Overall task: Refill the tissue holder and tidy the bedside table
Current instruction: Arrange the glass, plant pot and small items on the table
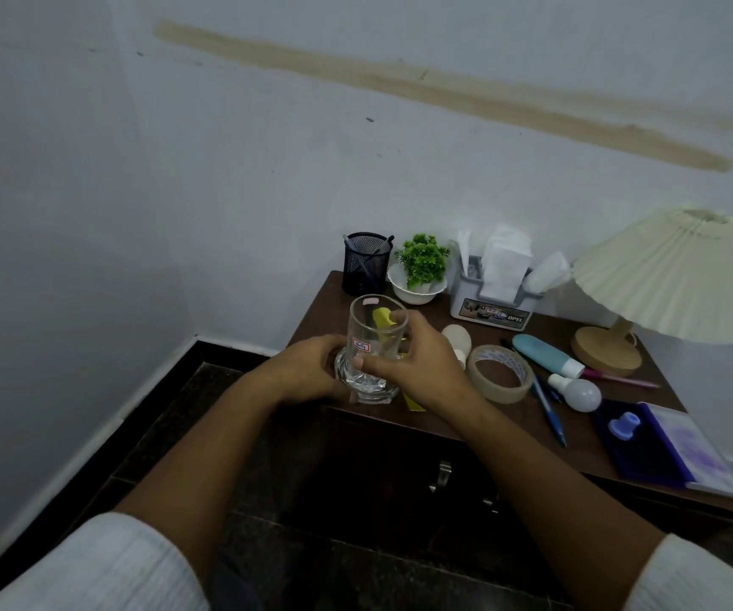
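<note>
One clear glass (377, 328) sits upright in front of you, at the near left corner of the desk (510, 427). Your left grip (307, 368) curls round its thick, faceted base. Your right grip (417, 363) wraps the side a little higher, thumb on the front wall and fingers round the back. Whether the base rests on the wood or hangs just above it cannot be told. The glass looks empty and has a small sticker on its front. Expect it to feel bottom-heavy, hard, smooth and slippery, and to break if dropped or knocked on the desk edge. The ridged base likely gives the surest hold; the thin rim gives the poorest.

Just beside your right wrist lies a roll of tan tape (499, 379). Past it are a blue pen (547, 410), a white light bulb (576, 392) and a blue tube (545, 355). The bulb is probably light, fragile and ready to roll. A purple book (664, 447) lies at the near right corner.

Farther back, near the wall, stands the tissue holder (492, 306), a pale grey box. White tissues (505, 262) stand up out of its top, so it appears stocked. They will be light and soft and will crush easily, so take them as a folded bundle. Left of the holder are a small green plant (422, 262) in a white bowl and a black mesh pen cup (366, 262). To its right is a lamp (664, 275) with a pleated cream shade.
</note>
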